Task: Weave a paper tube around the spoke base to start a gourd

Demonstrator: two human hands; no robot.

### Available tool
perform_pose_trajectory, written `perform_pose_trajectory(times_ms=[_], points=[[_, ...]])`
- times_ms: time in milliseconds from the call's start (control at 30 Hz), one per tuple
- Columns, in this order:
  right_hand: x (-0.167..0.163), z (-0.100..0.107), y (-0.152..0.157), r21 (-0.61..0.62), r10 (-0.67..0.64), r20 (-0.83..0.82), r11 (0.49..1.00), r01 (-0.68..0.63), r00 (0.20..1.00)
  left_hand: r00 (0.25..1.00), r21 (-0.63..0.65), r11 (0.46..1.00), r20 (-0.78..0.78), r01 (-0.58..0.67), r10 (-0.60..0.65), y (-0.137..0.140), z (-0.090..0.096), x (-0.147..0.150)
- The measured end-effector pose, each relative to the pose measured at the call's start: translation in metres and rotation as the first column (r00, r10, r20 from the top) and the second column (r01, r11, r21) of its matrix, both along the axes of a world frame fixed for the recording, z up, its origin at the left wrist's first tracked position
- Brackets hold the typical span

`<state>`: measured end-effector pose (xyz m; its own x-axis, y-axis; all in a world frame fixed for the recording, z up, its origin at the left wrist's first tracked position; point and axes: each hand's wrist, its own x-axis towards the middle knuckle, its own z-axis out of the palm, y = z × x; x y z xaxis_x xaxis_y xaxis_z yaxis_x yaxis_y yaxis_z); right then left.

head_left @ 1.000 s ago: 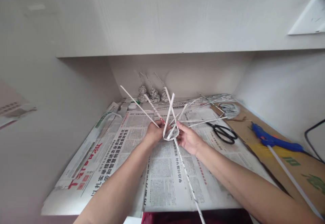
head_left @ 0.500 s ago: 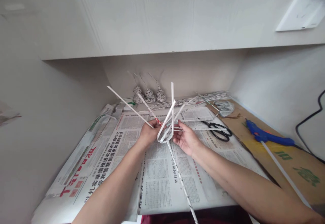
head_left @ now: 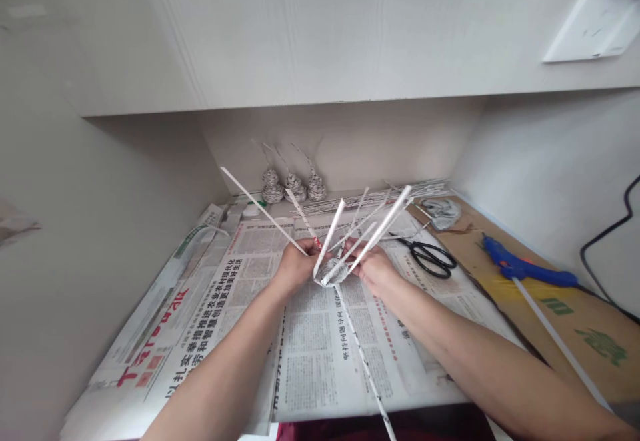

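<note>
My left hand (head_left: 296, 266) and my right hand (head_left: 374, 270) both grip a small woven piece (head_left: 331, 271) made of rolled newspaper tubes, held just above the newspaper-covered desk (head_left: 320, 347). Several long paper tubes (head_left: 380, 231) fan up and outward from the woven core. One tube (head_left: 363, 364) trails down toward me past the desk's front edge. My fingers pinch the tubes on either side of the core.
Black scissors (head_left: 431, 256) lie right of my hands. A blue glue gun (head_left: 525, 269) with a white stick rests on brown cardboard (head_left: 565, 307) at right. Three small woven cones (head_left: 293, 187) stand at the back wall beside a bundle of spare tubes (head_left: 390, 195).
The upright tube in my right hand has been bent down to the right, so the fan now leans rightward. My right hand has closed in on the core.
</note>
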<state>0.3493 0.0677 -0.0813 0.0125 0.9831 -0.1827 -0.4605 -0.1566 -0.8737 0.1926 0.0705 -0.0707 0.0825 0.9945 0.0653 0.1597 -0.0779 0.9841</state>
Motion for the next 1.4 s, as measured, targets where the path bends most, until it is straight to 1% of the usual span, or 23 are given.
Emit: perform_pose_trajectory(times_ms=[133,300,400,533,600,667,733,833,933,1000,1067,1133,1233,1400], points=[[-0.001,0.005,-0.003,-0.003,0.035,0.034,0.999,-0.034,0.999,1.000,0.018,1.000,-0.022,-0.002,0.002,0.000,-0.001,0.000],[-0.007,0.015,-0.013,-0.037,0.094,0.004,0.995,-0.094,0.996,0.996,0.071,0.994,-0.024,-0.081,0.083,-0.001,0.003,-0.002],[-0.008,0.017,-0.016,-0.053,0.117,0.009,0.992,-0.116,0.993,0.997,0.072,0.995,-0.048,-0.063,0.067,-0.004,0.007,-0.001],[-0.009,0.015,-0.017,-0.076,0.046,0.061,0.996,-0.041,0.997,0.997,0.119,0.993,-0.074,-0.002,0.010,-0.006,0.005,0.000],[-0.010,0.013,-0.016,-0.068,0.005,0.072,0.998,0.000,0.997,0.995,0.120,0.993,-0.095,-0.011,0.022,-0.006,0.003,0.000],[-0.011,0.011,-0.016,-0.052,-0.024,0.079,0.998,0.028,0.997,0.995,0.088,0.995,-0.093,-0.039,0.047,-0.005,0.002,0.000],[-0.012,0.011,-0.015,-0.037,-0.050,0.084,0.998,0.053,0.995,0.998,0.039,0.999,-0.042,-0.038,0.039,-0.004,0.003,0.000],[-0.013,0.009,-0.015,-0.017,-0.057,0.082,0.998,0.058,0.995,0.997,-0.024,0.999,0.076,-0.022,0.024,-0.003,0.004,0.000],[-0.013,0.007,-0.015,0.038,-0.027,0.073,0.999,0.024,0.997,0.982,-0.074,0.996,0.179,-0.043,0.056,-0.002,0.003,0.001],[-0.013,0.006,-0.015,0.072,0.000,0.064,0.997,-0.004,0.998,0.966,-0.104,0.994,0.252,-0.031,0.057,-0.001,0.000,0.002],[-0.013,0.006,-0.014,0.074,0.004,0.060,0.997,-0.008,0.998,0.951,-0.129,0.991,0.304,-0.019,0.057,0.000,-0.003,0.002],[-0.013,0.006,-0.013,0.047,-0.024,0.065,0.999,0.021,0.998,0.946,-0.140,0.990,0.317,-0.026,0.069,0.000,-0.005,0.003],[-0.013,0.007,-0.012,0.008,-0.045,0.067,0.999,0.044,0.997,0.952,-0.129,0.991,0.295,-0.041,0.078,-0.001,-0.005,0.004],[-0.012,0.010,-0.012,0.002,0.008,0.058,1.000,-0.008,0.998,0.960,-0.130,0.991,0.272,-0.037,0.072,-0.003,-0.002,0.005]])
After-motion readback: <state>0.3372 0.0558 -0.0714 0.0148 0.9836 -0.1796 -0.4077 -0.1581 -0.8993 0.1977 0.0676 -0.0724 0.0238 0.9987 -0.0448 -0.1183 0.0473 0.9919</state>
